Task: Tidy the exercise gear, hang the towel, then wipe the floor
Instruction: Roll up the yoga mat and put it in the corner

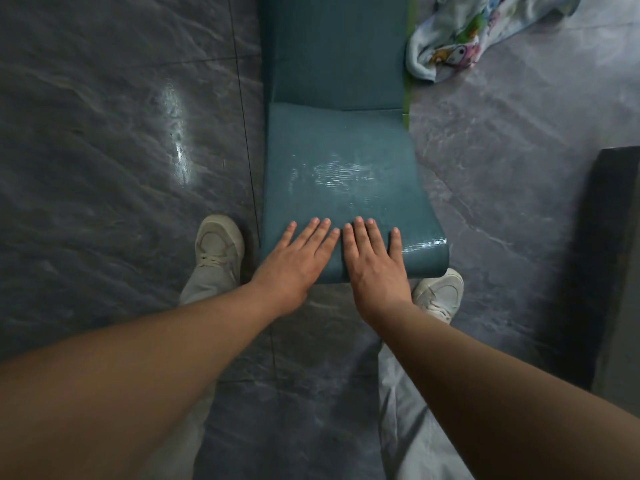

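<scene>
Mat: the teal exercise mat is lying on the dark marbled floor, running straight away from the person. Its near part is bulging up in a fat glossy curve that looks like a roll sitting on the flat far stretch, though I can't tell how tightly it's wound.

Green strip: a thin green edge is showing along the mat's right side.

Left hand: the left hand is lying flat, palm down, on the near end of that curved part, towards its left edge. The fingers are straight and a bit spread, pressing and not gripping anything.

Right hand: the right hand is doing the same thing just beside it, flat and relaxed on the mat, fingers pointing away. The two index fingers are almost touching.

Towel: a pale towel with cartoon prints is lying crumpled on the floor, touching or very nearly touching the mat's far right edge, well apart from both hands.

Feet: a whitish shoe is standing just off the mat's near left corner, and the other shoe is peeking out by the near right corner.

Legs: light trousers are showing under both forearms.

Right side: something dark and blocky is sitting on the floor over there, too shadowy for me to make out.
</scene>
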A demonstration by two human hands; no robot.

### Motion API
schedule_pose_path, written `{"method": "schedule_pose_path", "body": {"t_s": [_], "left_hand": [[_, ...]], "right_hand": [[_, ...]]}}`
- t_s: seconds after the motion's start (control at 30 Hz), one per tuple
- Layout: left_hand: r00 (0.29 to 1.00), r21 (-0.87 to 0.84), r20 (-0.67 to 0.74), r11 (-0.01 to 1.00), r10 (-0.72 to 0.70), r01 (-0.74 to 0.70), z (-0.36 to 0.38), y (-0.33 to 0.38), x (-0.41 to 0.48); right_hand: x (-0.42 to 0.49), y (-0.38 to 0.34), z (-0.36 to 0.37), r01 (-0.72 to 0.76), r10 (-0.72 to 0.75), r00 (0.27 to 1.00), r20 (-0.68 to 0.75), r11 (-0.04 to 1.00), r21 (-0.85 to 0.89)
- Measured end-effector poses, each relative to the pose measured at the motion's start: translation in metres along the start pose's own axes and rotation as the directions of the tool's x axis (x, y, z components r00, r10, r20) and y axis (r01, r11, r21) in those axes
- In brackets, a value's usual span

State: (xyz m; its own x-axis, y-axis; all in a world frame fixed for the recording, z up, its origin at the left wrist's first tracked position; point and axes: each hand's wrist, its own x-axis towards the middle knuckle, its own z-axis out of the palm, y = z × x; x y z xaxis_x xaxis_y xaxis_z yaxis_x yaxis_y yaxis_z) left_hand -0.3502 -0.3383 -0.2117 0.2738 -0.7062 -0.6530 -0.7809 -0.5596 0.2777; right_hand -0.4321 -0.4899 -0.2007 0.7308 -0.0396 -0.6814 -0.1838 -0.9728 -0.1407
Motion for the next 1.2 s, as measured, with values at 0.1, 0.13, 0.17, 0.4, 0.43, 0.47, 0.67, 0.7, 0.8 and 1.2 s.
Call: {"method": "schedule_pose_path", "body": {"t_s": [0.1,0.13,0.17,0.4,0.43,0.47,0.67,0.7,0.8,1.2], "left_hand": [[0.999,-0.040,0.032,0.999,-0.005,0.006,-0.003,0.007,-0.006],[0.999,-0.055,0.034,0.998,-0.005,0.007,-0.004,0.010,-0.009],[0.999,-0.066,0.037,0.998,-0.006,0.008,-0.004,0.014,-0.012],[0.998,-0.140,0.067,0.990,-0.003,0.012,0.002,0.040,-0.027],[0.996,-0.161,0.087,0.987,0.004,0.010,0.004,0.045,-0.029],[0.994,-0.176,0.109,0.984,0.010,0.010,0.006,0.051,-0.032],[0.978,-0.216,0.206,0.976,0.025,0.020,0.030,0.092,-0.051],[0.976,-0.221,0.214,0.975,0.030,0.019,0.033,0.097,-0.054],[0.968,-0.234,0.248,0.972,0.045,0.015,0.038,0.107,-0.062],[0.981,-0.162,0.193,0.987,0.021,0.011,-0.007,0.101,-0.071]], "right_hand": [[-0.008,-0.002,0.003,0.000,0.000,1.000,0.014,1.000,0.009],[-0.012,-0.002,0.003,0.003,-0.004,1.000,0.018,1.000,0.010],[-0.016,-0.001,0.003,0.007,-0.007,1.000,0.023,1.000,0.015],[-0.046,0.008,-0.001,0.028,-0.030,0.995,0.091,0.999,0.021],[-0.051,0.010,0.001,0.032,-0.034,0.993,0.109,0.999,0.025],[-0.058,0.012,0.004,0.034,-0.038,0.991,0.126,0.999,0.031],[-0.097,0.017,0.025,0.033,-0.045,0.971,0.237,0.998,0.054],[-0.103,0.017,0.028,0.031,-0.044,0.968,0.248,0.998,0.056],[-0.116,0.016,0.036,0.028,-0.043,0.963,0.266,0.998,0.059],[-0.119,0.015,-0.006,0.029,-0.041,0.974,0.222,0.998,0.057]]}}
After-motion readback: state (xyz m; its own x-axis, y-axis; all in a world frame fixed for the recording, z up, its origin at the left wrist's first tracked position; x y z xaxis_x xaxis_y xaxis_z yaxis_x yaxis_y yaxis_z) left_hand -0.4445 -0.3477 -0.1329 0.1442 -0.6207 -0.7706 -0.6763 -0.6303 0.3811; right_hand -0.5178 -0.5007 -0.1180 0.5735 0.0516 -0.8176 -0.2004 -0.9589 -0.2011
